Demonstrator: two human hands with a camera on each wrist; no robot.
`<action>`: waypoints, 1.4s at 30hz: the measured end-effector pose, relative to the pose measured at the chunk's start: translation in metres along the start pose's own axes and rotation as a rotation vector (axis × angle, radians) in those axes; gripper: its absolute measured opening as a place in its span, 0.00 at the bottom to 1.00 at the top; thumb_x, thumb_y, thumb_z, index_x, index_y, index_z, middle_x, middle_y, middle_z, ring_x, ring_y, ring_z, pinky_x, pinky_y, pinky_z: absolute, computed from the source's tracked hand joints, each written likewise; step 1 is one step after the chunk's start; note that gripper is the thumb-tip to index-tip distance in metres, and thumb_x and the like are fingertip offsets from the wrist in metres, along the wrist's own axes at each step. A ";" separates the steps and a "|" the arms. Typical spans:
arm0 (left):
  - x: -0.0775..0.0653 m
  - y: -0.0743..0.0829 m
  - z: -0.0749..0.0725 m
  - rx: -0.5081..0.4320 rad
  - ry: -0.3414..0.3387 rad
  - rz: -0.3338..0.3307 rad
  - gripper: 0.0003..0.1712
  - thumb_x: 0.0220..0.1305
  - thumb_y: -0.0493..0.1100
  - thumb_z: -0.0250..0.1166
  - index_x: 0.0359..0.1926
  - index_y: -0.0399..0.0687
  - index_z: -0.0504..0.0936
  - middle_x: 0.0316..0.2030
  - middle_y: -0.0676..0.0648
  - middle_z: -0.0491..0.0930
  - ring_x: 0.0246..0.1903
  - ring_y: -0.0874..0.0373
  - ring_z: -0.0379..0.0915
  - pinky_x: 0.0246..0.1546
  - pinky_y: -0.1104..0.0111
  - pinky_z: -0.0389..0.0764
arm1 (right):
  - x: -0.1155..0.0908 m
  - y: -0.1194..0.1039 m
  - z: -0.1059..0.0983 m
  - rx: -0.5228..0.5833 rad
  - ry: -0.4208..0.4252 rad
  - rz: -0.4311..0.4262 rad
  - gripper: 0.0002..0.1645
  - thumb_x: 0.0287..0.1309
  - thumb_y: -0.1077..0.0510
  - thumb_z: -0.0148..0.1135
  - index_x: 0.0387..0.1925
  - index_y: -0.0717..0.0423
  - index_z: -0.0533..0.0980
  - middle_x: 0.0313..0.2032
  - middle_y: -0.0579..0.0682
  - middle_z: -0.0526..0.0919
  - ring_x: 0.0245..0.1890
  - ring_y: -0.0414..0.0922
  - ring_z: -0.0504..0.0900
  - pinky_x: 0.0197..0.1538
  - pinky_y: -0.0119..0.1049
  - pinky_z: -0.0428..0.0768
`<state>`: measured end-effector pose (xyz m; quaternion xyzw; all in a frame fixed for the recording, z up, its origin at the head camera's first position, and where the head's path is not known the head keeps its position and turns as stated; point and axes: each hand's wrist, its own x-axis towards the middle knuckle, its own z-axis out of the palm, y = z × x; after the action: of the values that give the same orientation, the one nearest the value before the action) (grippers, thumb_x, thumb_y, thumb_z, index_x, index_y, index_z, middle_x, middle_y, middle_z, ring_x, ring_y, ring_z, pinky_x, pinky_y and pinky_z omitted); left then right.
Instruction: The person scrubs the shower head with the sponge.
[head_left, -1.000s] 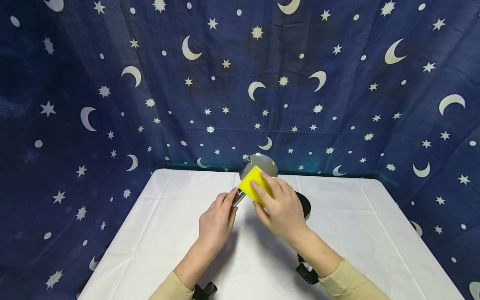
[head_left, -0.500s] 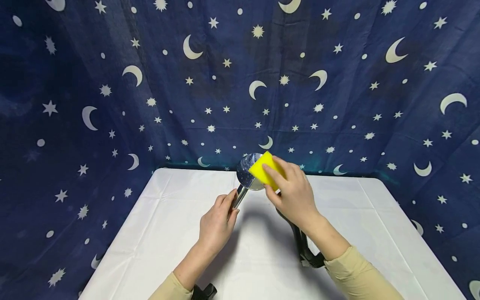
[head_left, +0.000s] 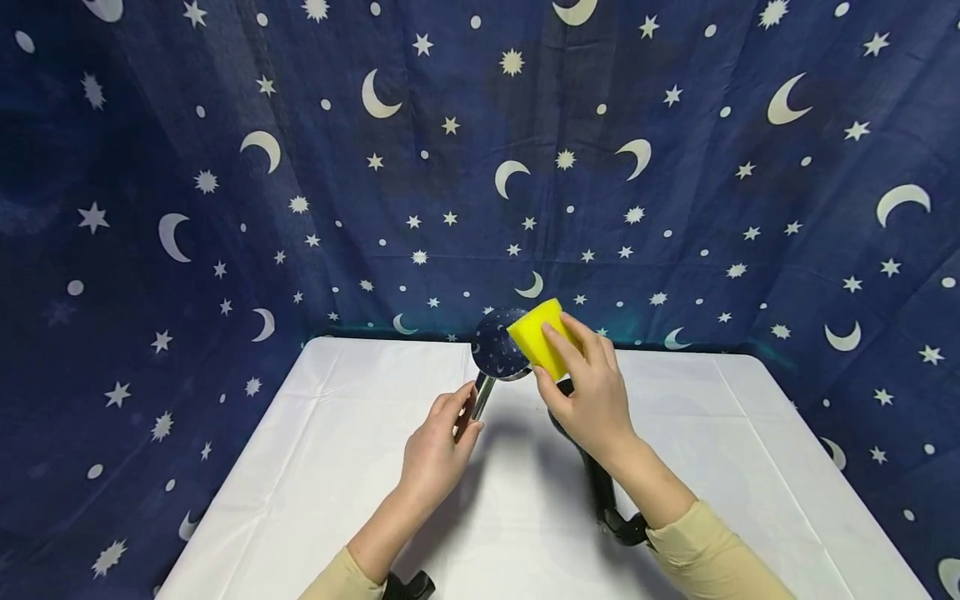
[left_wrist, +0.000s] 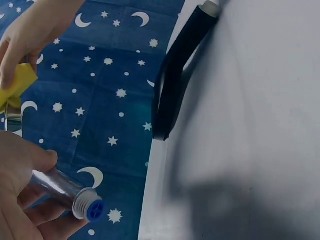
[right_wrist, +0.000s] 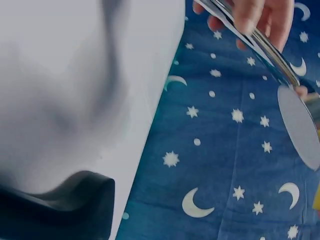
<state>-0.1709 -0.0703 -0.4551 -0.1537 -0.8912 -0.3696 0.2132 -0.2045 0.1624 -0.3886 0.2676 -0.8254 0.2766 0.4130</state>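
My left hand (head_left: 437,450) grips the handle of a chrome hand shower (head_left: 497,343), tilted up over the table with its round, mirror-like head at the top. In the left wrist view the handle (left_wrist: 60,187) ends in a threaded collar with a blue insert (left_wrist: 95,210). My right hand (head_left: 596,400) pinches a yellow sponge (head_left: 542,337) between thumb and fingers; it overlaps the right edge of the round head. The right wrist view shows the head's flat grey face (right_wrist: 299,127), with a sliver of the sponge (right_wrist: 317,197) at the frame edge.
A table with a white cloth (head_left: 337,433) spreads below both hands. Behind it hangs a dark blue curtain (head_left: 480,200) with moons and stars. Black wrist mounts (head_left: 603,492) jut below the forearms, the left one (head_left: 408,586) at the bottom edge.
The sponge has moved from the neck of the hand shower up and right to the head's right edge. The head has turned slightly, now mirroring the dark curtain. The left hand has barely shifted.
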 end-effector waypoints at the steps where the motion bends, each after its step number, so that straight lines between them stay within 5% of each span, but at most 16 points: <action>1: 0.000 0.000 0.000 -0.035 -0.017 -0.020 0.33 0.65 0.41 0.73 0.70 0.52 0.74 0.51 0.53 0.79 0.41 0.63 0.82 0.33 0.66 0.84 | -0.002 -0.002 0.002 -0.006 0.006 -0.033 0.32 0.59 0.54 0.69 0.65 0.56 0.77 0.67 0.60 0.72 0.56 0.64 0.73 0.52 0.55 0.78; 12: 0.001 0.007 -0.003 -0.637 -0.301 -0.332 0.33 0.69 0.44 0.69 0.72 0.48 0.70 0.53 0.43 0.75 0.39 0.54 0.81 0.32 0.66 0.84 | -0.017 -0.017 0.023 -0.131 -0.052 -0.397 0.24 0.68 0.52 0.59 0.63 0.52 0.79 0.66 0.59 0.75 0.57 0.61 0.77 0.53 0.54 0.81; 19: 0.000 0.009 -0.005 -0.866 -0.395 -0.411 0.30 0.69 0.41 0.69 0.69 0.42 0.72 0.54 0.38 0.73 0.41 0.48 0.84 0.34 0.60 0.87 | -0.008 -0.009 0.018 -0.138 -0.079 -0.497 0.25 0.64 0.56 0.61 0.63 0.51 0.79 0.67 0.57 0.74 0.57 0.60 0.77 0.54 0.53 0.81; 26: -0.002 0.006 -0.005 -0.900 -0.452 -0.402 0.34 0.71 0.38 0.66 0.75 0.48 0.68 0.56 0.34 0.73 0.42 0.46 0.84 0.33 0.59 0.87 | 0.016 0.007 0.004 -0.005 -0.040 -0.230 0.27 0.56 0.57 0.64 0.59 0.51 0.82 0.63 0.57 0.77 0.54 0.60 0.77 0.53 0.54 0.77; 36: -0.008 -0.004 -0.004 -0.990 -0.555 -0.383 0.32 0.73 0.37 0.63 0.75 0.45 0.66 0.56 0.30 0.71 0.42 0.44 0.84 0.34 0.59 0.86 | 0.027 0.032 -0.003 0.382 -0.329 0.545 0.26 0.72 0.49 0.59 0.68 0.48 0.75 0.61 0.52 0.75 0.54 0.52 0.77 0.49 0.46 0.83; 39: -0.009 -0.006 -0.005 -1.008 -0.575 -0.376 0.32 0.74 0.38 0.63 0.75 0.44 0.66 0.56 0.29 0.70 0.42 0.42 0.83 0.35 0.57 0.87 | 0.026 0.028 -0.004 0.407 -0.329 0.563 0.26 0.73 0.48 0.59 0.69 0.48 0.75 0.60 0.51 0.75 0.52 0.52 0.77 0.49 0.46 0.83; 42: -0.009 -0.008 -0.005 -1.014 -0.582 -0.370 0.31 0.74 0.39 0.63 0.74 0.44 0.66 0.56 0.28 0.69 0.43 0.40 0.83 0.37 0.54 0.87 | 0.024 0.018 -0.004 0.295 -0.260 0.382 0.26 0.68 0.51 0.63 0.66 0.49 0.77 0.62 0.50 0.76 0.56 0.52 0.76 0.51 0.49 0.81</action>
<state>-0.1651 -0.0806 -0.4610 -0.1732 -0.6381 -0.7212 -0.2065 -0.2270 0.1725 -0.3706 0.1978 -0.8577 0.4300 0.2005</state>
